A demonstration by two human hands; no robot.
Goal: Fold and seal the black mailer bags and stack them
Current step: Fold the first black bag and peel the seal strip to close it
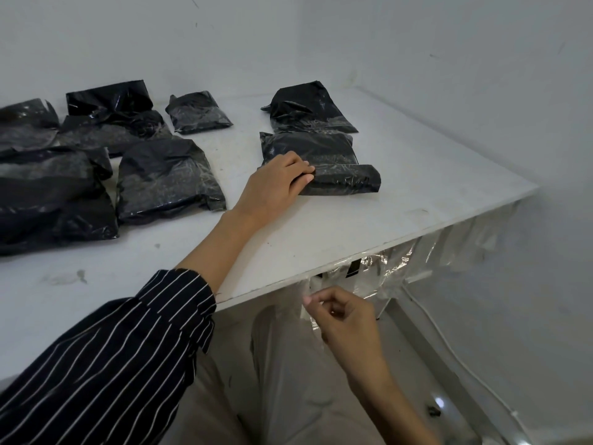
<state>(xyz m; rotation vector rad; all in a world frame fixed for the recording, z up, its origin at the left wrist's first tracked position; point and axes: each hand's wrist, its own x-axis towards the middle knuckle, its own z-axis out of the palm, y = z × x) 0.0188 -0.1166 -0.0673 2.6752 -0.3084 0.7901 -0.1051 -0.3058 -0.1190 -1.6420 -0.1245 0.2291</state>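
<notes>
A folded black mailer bag [333,165] lies on the white table [321,226], right of centre. My left hand [276,184] grips its left end, fingers on top and thumb at the folded front edge. Behind it lies a second black mailer bag [308,107]. Below the table's front edge, my right hand [340,316] pinches a strip of clear tape [308,303] that hangs from the edge.
Several more black mailer bags [167,178] lie spread across the left half of the table. More clear tape strips [417,261] hang along the front edge at the right. White walls close the back and right. A white cable [449,345] runs along the floor.
</notes>
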